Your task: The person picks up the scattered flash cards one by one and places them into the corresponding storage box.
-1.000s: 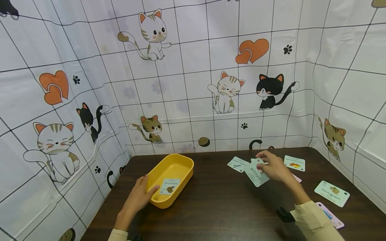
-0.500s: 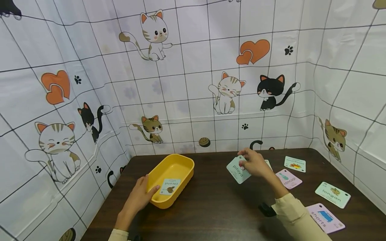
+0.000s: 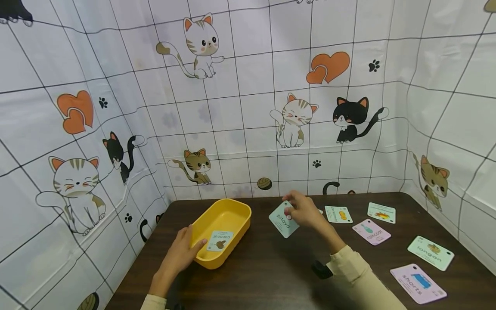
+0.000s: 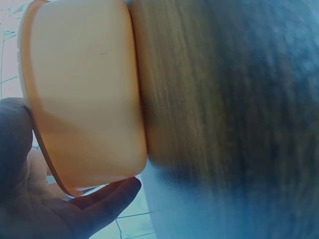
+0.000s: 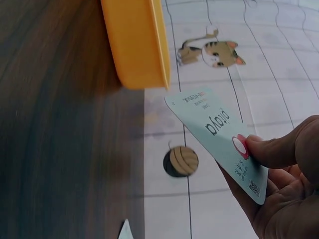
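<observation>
Between thumb and fingers, my right hand (image 3: 304,210) pinches a pale green card (image 3: 284,219) marked "pitaya", held above the table to the right of the yellow bin. The right wrist view shows the thumb (image 5: 274,151) on the face of the card (image 5: 214,129). My left hand (image 3: 179,252) grips the near left rim of the yellow bin (image 3: 243,211), thumb over the rim. In the left wrist view, fingers (image 4: 107,206) lie along the outside of the bin (image 4: 84,94). A "coconut" card (image 3: 220,241) lies inside the bin.
Toward the right, the dark table (image 3: 263,280) bears a persimmon-like card (image 3: 338,214), a "raincoat" card (image 3: 371,231), a "longan" card (image 3: 431,252), a "shorts" card (image 3: 418,283) and a card with an orange picture (image 3: 381,212). A cat-print sheet (image 3: 248,107) hangs behind.
My right hand has lifted the pitaya card from among the other cards and carried it left toward the bin. The left hand stays on the bin's rim.
</observation>
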`<state>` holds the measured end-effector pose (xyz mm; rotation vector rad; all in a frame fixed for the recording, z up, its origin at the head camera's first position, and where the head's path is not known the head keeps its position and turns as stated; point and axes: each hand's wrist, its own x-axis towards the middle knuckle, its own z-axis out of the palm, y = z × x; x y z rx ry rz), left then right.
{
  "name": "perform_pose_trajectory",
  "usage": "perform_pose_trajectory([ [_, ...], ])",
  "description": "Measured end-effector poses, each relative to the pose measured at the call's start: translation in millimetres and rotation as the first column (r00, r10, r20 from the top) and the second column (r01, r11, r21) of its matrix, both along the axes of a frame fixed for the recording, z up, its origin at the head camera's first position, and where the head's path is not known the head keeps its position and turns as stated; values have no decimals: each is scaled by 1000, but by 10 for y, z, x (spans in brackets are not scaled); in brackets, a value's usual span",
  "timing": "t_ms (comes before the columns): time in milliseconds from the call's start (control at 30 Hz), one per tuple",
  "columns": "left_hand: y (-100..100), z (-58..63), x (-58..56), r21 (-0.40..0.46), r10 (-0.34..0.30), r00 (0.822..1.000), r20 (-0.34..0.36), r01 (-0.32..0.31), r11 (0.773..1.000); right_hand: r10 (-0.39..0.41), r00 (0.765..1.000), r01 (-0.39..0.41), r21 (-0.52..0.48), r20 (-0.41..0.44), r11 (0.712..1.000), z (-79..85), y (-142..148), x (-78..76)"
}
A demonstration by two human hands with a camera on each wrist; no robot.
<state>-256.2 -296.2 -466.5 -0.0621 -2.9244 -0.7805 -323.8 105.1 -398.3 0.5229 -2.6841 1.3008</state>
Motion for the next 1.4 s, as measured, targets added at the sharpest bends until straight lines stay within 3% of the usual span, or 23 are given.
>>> perform_pose_trajectory([
  [300, -5, -10, -7, 9, 8, 1000, 10, -8, 1000, 17, 1000, -17, -15, 2, 1000, -40, -297, -10],
  [800, -7, -9, -8, 9, 13, 1000, 6, -13, 1000, 80, 996, -75, -103, 46, 992, 104, -809, -18],
  [1100, 9, 13, 1, 12, 1, 1000, -22, -1, 1000, 112, 993, -105, -143, 38, 984, 69, -1054, -37],
  [1400, 8, -2, -13, 3, 11, 1000, -14, -11, 1000, 109, 992, -102, -113, 65, 988, -13, -1270, -53],
])
